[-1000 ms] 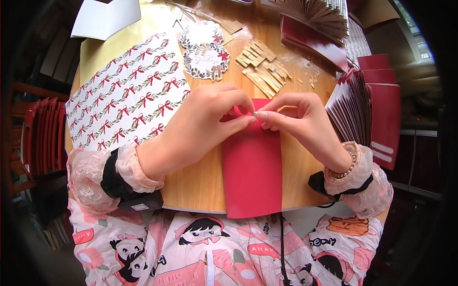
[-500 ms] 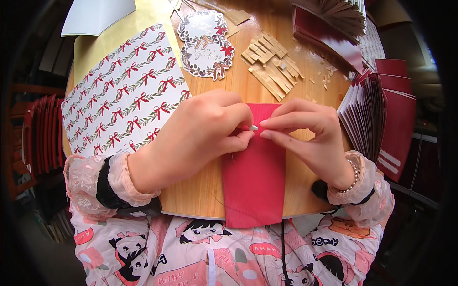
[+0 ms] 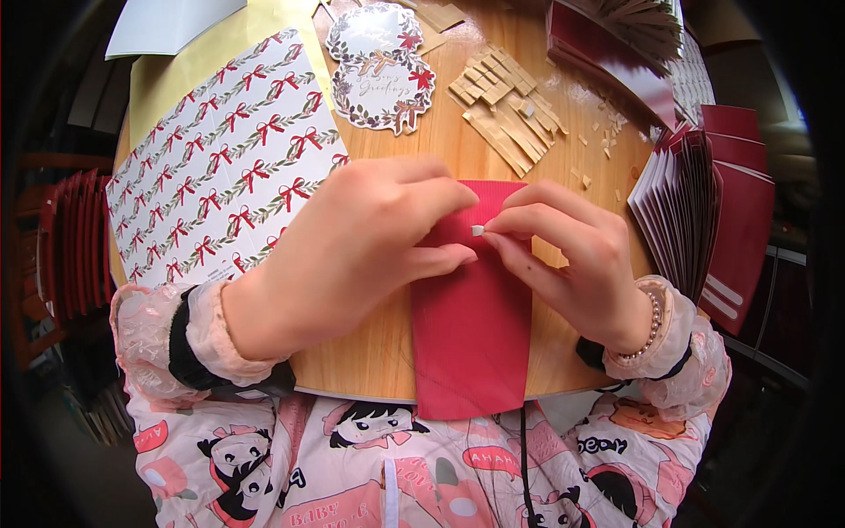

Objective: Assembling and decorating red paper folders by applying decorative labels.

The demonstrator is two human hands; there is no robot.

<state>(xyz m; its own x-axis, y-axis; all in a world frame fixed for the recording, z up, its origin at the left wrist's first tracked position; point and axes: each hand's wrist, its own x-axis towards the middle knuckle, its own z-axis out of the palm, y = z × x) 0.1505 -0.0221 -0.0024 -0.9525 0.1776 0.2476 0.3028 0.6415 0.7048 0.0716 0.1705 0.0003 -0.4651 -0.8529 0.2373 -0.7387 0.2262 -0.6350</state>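
Observation:
A red ribbed strip of card or paper (image 3: 471,339) lies lengthwise in front of me, its near end over the table edge. Above its far part, my right hand (image 3: 576,255) pinches a small white foam-like pad (image 3: 478,231) between thumb and index finger. My left hand (image 3: 352,251) is just left of the pad, thumb and index finger parted with nothing visible between them. Its remaining fingers are curled out of sight. Beyond the red strip lie several tan paper strips (image 3: 506,132), cut into tabs, with a little white piece on top.
White sheets with a bow-and-garland print (image 3: 220,167) cover the table's left. Wreath-shaped cut-outs (image 3: 383,88) lie at the back. Fanned dark-red folded cards (image 3: 673,194) and more stacks (image 3: 607,44) stand on the right. Tiny paper scraps (image 3: 607,128) are scattered near them on the wooden table (image 3: 352,370).
My left thumb and index finger have come apart and away from the white pad, which now sits in my right fingertips. The view has shifted slightly.

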